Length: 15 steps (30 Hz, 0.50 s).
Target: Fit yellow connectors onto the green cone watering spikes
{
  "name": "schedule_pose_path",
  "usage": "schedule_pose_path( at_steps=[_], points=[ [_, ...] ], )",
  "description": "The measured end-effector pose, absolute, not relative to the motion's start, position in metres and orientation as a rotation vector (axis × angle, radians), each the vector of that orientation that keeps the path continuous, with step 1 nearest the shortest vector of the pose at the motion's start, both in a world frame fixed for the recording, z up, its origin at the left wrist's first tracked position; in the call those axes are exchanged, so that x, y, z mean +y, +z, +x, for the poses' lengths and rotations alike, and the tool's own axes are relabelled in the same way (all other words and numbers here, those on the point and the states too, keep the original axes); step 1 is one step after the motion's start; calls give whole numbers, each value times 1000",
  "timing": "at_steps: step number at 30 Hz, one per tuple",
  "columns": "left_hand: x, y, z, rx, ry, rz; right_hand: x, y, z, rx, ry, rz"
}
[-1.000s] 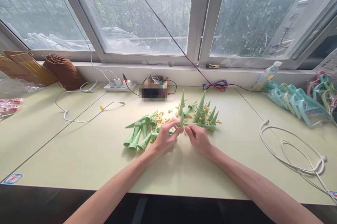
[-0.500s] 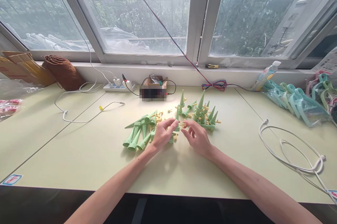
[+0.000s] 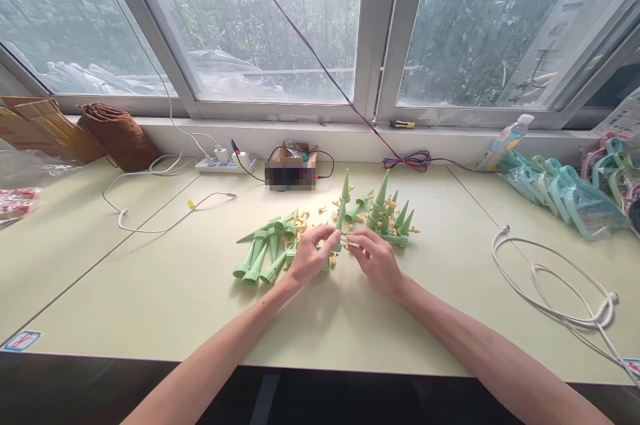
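My left hand (image 3: 314,255) is closed round a green plastic watering spike (image 3: 341,217), its pointed end up. At the side of that spike, my right hand (image 3: 373,255) has thumb and fingertips on a small yellow valve (image 3: 346,245); the fingers partly cover it. Left of my hands lies a heap of loose green spikes (image 3: 257,255), several with open ends toward me. Small yellow valves (image 3: 303,220) are scattered beside the heap, partly behind my left hand. To the right, several green spikes with yellow valves fitted (image 3: 381,202) stand upright, close together.
A power strip (image 3: 227,165) and a small box with a blurred dark front (image 3: 290,175) stand at the back. White cables (image 3: 555,312) lie at right and left. Bagged teal clips (image 3: 570,195), a bottle (image 3: 507,142) and a brown pouch (image 3: 120,138) line the sides.
The spike in my left hand has tilted slightly to the right and its tip has risen a little. My right fingers have turned slightly at the yellow valve.
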<state>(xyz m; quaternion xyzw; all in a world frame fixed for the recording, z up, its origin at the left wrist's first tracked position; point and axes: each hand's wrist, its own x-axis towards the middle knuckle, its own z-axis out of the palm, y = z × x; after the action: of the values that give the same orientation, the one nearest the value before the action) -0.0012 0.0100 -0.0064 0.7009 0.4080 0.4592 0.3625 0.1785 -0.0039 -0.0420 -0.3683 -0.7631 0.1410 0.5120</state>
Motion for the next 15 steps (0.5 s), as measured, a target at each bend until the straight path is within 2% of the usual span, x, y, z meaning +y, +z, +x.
schedule_pose_path(
  at_steps=[9, 15],
  points=[
    [12, -8, -4, 972, 1157, 1972, -2, -43, 181, -1824, 337, -853],
    [15, -9, -6, 915, 1142, 2025, -3, -40, 179, -1768, 477, -893]
  ],
)
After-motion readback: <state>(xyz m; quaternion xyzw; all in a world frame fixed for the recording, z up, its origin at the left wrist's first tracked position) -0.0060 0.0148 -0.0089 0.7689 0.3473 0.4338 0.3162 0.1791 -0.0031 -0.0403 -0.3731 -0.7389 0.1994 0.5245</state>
